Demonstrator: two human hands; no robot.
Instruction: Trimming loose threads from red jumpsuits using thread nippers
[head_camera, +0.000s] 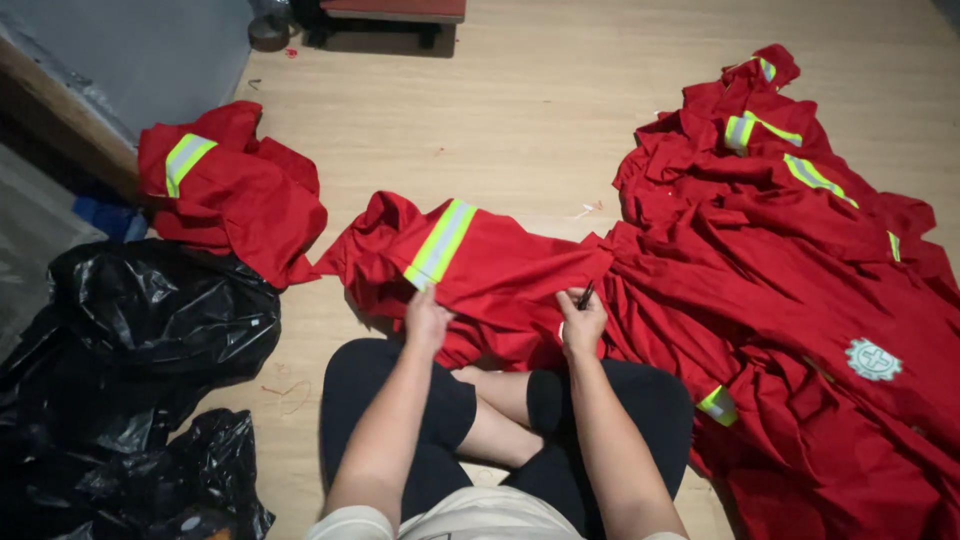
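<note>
A red work garment (490, 262) with a yellow-and-grey reflective stripe lies spread across my crossed legs on the wooden floor. My left hand (426, 318) pinches its near edge just under the stripe. On the right, my right hand (582, 322) grips the same edge and also holds a small dark tool (586, 294), its kind unclear, against the cloth.
A big heap of red garments (800, 290) with reflective stripes fills the floor to my right. A smaller red pile (230, 190) lies at the left. Black plastic bags (130, 350) sit near my left knee. Furniture legs (380, 25) stand at the far edge.
</note>
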